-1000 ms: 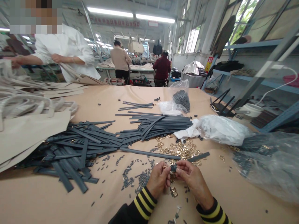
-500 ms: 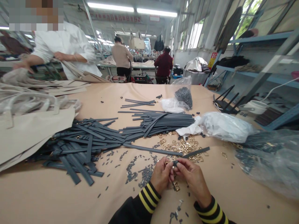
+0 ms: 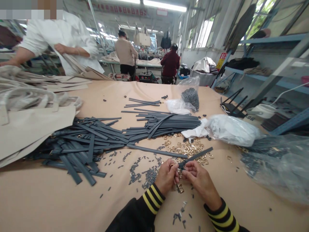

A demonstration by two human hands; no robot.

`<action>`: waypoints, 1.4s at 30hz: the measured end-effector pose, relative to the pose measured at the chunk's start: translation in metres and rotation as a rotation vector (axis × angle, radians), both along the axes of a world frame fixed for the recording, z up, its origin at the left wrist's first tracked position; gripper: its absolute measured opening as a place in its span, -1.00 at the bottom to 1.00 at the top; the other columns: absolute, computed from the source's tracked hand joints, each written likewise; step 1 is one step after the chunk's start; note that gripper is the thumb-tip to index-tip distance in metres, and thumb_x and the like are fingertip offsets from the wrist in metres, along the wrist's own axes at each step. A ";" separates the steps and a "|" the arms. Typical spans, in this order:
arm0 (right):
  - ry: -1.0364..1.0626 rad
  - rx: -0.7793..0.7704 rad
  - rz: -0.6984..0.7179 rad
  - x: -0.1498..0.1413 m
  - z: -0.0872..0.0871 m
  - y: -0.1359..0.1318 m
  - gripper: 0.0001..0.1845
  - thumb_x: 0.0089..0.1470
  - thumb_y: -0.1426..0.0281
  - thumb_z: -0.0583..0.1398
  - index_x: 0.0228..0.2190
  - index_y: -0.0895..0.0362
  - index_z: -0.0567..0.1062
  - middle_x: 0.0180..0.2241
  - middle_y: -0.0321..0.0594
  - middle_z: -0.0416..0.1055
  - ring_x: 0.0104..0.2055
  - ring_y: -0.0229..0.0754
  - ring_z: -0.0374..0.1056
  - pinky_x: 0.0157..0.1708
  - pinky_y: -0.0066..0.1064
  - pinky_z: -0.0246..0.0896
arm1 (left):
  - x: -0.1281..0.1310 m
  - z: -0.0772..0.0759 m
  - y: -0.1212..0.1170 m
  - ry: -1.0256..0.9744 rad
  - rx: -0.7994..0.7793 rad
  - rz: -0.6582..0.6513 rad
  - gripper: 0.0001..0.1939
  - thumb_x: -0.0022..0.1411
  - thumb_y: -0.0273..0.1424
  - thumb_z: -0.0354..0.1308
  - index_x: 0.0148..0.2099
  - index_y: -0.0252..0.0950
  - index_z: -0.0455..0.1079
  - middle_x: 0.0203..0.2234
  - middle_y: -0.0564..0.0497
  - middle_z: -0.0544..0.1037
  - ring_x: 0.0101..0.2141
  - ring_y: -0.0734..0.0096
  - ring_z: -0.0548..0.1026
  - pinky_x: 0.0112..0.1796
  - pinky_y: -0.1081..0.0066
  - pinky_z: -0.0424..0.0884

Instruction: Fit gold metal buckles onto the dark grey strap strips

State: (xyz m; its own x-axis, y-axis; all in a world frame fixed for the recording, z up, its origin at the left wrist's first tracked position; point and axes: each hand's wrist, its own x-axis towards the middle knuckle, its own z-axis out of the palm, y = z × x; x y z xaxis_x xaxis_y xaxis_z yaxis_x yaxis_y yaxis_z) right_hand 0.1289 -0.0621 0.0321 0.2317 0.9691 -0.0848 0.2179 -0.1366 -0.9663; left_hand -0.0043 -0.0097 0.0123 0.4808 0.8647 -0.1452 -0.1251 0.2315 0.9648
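Note:
My left hand (image 3: 167, 176) and my right hand (image 3: 198, 179) meet low in the middle of the tan table (image 3: 116, 93). Both pinch the near end of one dark grey strap (image 3: 196, 155), which sticks out up and to the right. A small gold buckle sits at that end between my fingertips, mostly hidden. Another gold buckle (image 3: 179, 189) lies just under my hands. Loose gold buckles (image 3: 185, 149) are scattered right behind them, and small grey loops (image 3: 145, 172) lie to the left.
A big heap of dark grey straps (image 3: 96, 141) spreads across the left and middle. Beige fabric pieces (image 3: 31, 122) are stacked far left. Plastic bags (image 3: 231, 130) lie on the right, one with dark parts (image 3: 191, 96) behind. A person in white (image 3: 62, 42) works at the far edge.
The strap's free end has tipped up a little in my hands. The view has shifted slightly; my hands stay together at the same spot.

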 end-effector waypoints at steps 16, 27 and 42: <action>0.282 0.056 -0.079 0.001 -0.004 -0.004 -0.68 -0.19 0.25 0.29 -0.38 0.16 0.40 -0.39 -0.21 0.45 -0.34 -0.15 0.39 -0.31 -0.34 0.33 | 0.000 0.000 -0.002 0.021 0.057 -0.027 -0.76 0.11 -0.23 0.00 -0.43 -0.29 0.14 -0.73 0.20 0.29 -0.76 0.65 0.27 -0.73 0.64 0.17; -0.078 0.154 -0.179 -0.009 -0.013 -0.004 -0.81 -0.08 0.28 0.19 -0.41 0.14 0.44 -0.41 -0.20 0.43 -0.34 -0.14 0.34 -0.32 -0.33 0.29 | 0.000 -0.007 -0.008 0.128 0.151 -0.045 -0.79 0.15 -0.25 -0.04 -0.43 -0.27 0.13 -0.73 0.19 0.30 -0.77 0.62 0.27 -0.75 0.62 0.16; 0.212 0.047 -0.065 0.001 -0.002 -0.001 -0.76 -0.15 0.28 0.26 -0.39 0.14 0.45 -0.48 -0.29 0.43 -0.48 -0.25 0.34 -0.44 -0.42 0.31 | 0.002 0.001 -0.005 -0.085 0.017 -0.033 -0.74 0.10 -0.22 0.02 -0.42 -0.31 0.13 -0.74 0.19 0.32 -0.78 0.64 0.28 -0.76 0.65 0.17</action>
